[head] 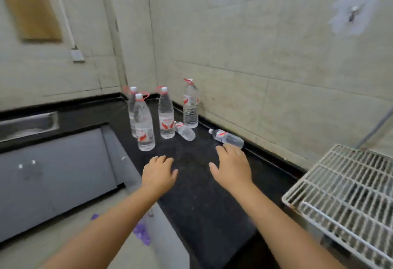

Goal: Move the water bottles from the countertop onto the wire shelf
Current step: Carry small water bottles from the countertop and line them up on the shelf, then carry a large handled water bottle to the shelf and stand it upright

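While both the left hand [158, 172] and right hand [231, 165] hover released above the black speckled countertop [202, 200], the nearest clear plastic water bottle [226, 138], lying sideways just beyond the right fingertips, could roll away from a careless reach, well short of the white wire shelf [344, 192].

Two walls [265, 41] clad in pale, stained tiles are seen meeting at a corner. A brown board [32, 11] and a white switch box [77, 55] are fixed to the left wall. A metal sink [27, 123] is set into the black bench [202, 194]. Grey cabinet fronts [55, 175] are noted below.
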`<state>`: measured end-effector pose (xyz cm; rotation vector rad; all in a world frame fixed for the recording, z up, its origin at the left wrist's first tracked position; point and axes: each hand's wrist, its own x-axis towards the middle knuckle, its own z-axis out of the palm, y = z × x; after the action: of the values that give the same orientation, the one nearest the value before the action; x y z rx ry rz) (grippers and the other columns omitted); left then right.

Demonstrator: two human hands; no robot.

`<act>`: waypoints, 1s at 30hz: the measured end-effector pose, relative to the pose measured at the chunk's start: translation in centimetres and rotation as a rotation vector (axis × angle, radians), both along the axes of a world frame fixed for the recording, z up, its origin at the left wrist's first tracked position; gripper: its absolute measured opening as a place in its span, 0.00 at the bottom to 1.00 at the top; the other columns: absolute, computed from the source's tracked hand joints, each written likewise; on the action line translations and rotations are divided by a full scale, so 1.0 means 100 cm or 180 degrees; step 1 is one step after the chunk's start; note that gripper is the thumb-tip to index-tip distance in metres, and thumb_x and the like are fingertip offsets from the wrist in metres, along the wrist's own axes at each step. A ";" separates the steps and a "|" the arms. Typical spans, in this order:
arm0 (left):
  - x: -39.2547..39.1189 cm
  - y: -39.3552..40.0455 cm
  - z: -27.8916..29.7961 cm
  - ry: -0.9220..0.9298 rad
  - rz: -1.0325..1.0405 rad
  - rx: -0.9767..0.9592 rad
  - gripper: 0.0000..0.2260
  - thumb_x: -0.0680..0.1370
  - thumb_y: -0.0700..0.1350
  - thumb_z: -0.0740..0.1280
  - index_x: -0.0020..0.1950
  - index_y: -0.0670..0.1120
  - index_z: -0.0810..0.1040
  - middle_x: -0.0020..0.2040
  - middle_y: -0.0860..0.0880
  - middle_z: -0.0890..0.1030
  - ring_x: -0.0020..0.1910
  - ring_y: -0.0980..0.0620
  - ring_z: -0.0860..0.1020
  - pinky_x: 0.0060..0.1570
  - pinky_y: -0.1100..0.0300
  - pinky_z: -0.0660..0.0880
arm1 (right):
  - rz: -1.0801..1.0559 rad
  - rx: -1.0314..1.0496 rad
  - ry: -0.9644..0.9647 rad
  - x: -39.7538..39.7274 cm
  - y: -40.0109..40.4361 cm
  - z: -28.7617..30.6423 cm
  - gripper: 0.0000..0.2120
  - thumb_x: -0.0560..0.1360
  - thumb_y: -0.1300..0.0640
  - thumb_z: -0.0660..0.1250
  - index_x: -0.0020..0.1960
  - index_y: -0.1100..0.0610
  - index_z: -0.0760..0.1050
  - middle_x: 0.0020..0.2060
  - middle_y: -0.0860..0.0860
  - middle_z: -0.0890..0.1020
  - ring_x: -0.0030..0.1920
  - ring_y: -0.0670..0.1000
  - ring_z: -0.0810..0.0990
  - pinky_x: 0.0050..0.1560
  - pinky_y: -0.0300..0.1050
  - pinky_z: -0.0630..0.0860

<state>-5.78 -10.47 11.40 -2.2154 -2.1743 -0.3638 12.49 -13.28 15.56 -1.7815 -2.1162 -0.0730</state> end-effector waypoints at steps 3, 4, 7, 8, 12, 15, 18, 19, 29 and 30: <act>-0.059 0.026 -0.007 0.0015 0.0299 -0.0150 0.21 0.79 0.53 0.56 0.72 0.49 0.63 0.72 0.47 0.65 0.72 0.45 0.60 0.69 0.52 0.61 | -0.0066 -0.0235 -0.0086 -0.046 0.038 -0.015 0.24 0.77 0.48 0.58 0.70 0.57 0.61 0.68 0.53 0.67 0.69 0.55 0.63 0.69 0.50 0.59; -0.079 0.037 -0.009 0.0010 0.0356 -0.0188 0.22 0.79 0.53 0.56 0.72 0.49 0.62 0.73 0.47 0.64 0.73 0.45 0.58 0.69 0.51 0.60 | -0.0102 -0.0312 -0.0078 -0.064 0.052 -0.019 0.25 0.77 0.48 0.58 0.71 0.56 0.61 0.69 0.53 0.66 0.70 0.55 0.62 0.70 0.50 0.59; -0.139 0.070 -0.009 0.0044 0.0460 -0.0262 0.21 0.79 0.54 0.55 0.71 0.49 0.62 0.73 0.47 0.62 0.74 0.44 0.56 0.70 0.49 0.59 | -0.0234 -0.0537 -0.0077 -0.116 0.096 -0.028 0.26 0.77 0.48 0.59 0.72 0.56 0.59 0.70 0.54 0.64 0.71 0.55 0.60 0.71 0.52 0.58; -0.158 0.081 -0.008 0.0051 0.0470 -0.0259 0.21 0.80 0.54 0.55 0.71 0.49 0.62 0.73 0.47 0.62 0.74 0.44 0.56 0.70 0.49 0.58 | -0.0263 -0.0574 -0.0074 -0.133 0.111 -0.031 0.26 0.77 0.48 0.59 0.72 0.56 0.59 0.70 0.54 0.63 0.72 0.56 0.60 0.71 0.53 0.58; -0.220 0.122 0.002 0.0034 0.0478 -0.0195 0.22 0.80 0.54 0.54 0.73 0.50 0.60 0.75 0.46 0.58 0.75 0.43 0.52 0.72 0.46 0.54 | -0.0294 -0.0657 0.0013 -0.190 0.163 -0.044 0.26 0.77 0.48 0.59 0.71 0.57 0.60 0.70 0.54 0.64 0.71 0.55 0.61 0.70 0.53 0.60; -0.244 0.153 0.006 0.0017 0.0402 -0.0120 0.22 0.80 0.54 0.55 0.73 0.49 0.59 0.75 0.46 0.58 0.75 0.43 0.52 0.72 0.47 0.54 | -0.0290 -0.0684 0.0054 -0.216 0.195 -0.055 0.25 0.77 0.48 0.59 0.71 0.57 0.61 0.69 0.53 0.65 0.71 0.55 0.62 0.70 0.51 0.60; -0.254 0.190 0.008 -0.0088 0.0288 -0.0015 0.23 0.80 0.54 0.55 0.74 0.49 0.58 0.76 0.46 0.57 0.76 0.44 0.51 0.73 0.49 0.53 | -0.0315 -0.0748 0.0194 -0.229 0.228 -0.069 0.25 0.77 0.48 0.60 0.70 0.57 0.62 0.69 0.53 0.66 0.70 0.53 0.63 0.70 0.48 0.61; -0.254 0.202 0.009 -0.0097 0.0210 0.0047 0.24 0.80 0.54 0.55 0.74 0.49 0.58 0.76 0.47 0.56 0.76 0.44 0.52 0.74 0.50 0.53 | -0.0317 -0.0791 0.0242 -0.230 0.237 -0.075 0.25 0.77 0.48 0.60 0.71 0.57 0.62 0.70 0.52 0.66 0.71 0.53 0.63 0.70 0.47 0.61; -0.244 0.366 0.045 -0.0006 -0.1044 0.0499 0.33 0.77 0.53 0.63 0.75 0.43 0.53 0.77 0.46 0.53 0.76 0.48 0.48 0.74 0.57 0.47 | -0.0387 -0.1127 0.0720 -0.241 0.351 -0.115 0.27 0.77 0.48 0.59 0.73 0.57 0.59 0.72 0.52 0.62 0.73 0.51 0.60 0.72 0.43 0.57; -0.243 0.382 0.048 0.0099 -0.1212 0.0459 0.34 0.76 0.53 0.64 0.75 0.43 0.52 0.77 0.46 0.51 0.76 0.48 0.47 0.73 0.58 0.46 | -0.0389 -0.1155 0.0760 -0.244 0.363 -0.117 0.27 0.77 0.49 0.59 0.73 0.57 0.59 0.72 0.53 0.62 0.73 0.52 0.59 0.72 0.43 0.57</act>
<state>-30.06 27.78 16.24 -2.5218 -1.6434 -0.4710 -11.89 23.02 3.83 -2.0013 -1.9386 0.4972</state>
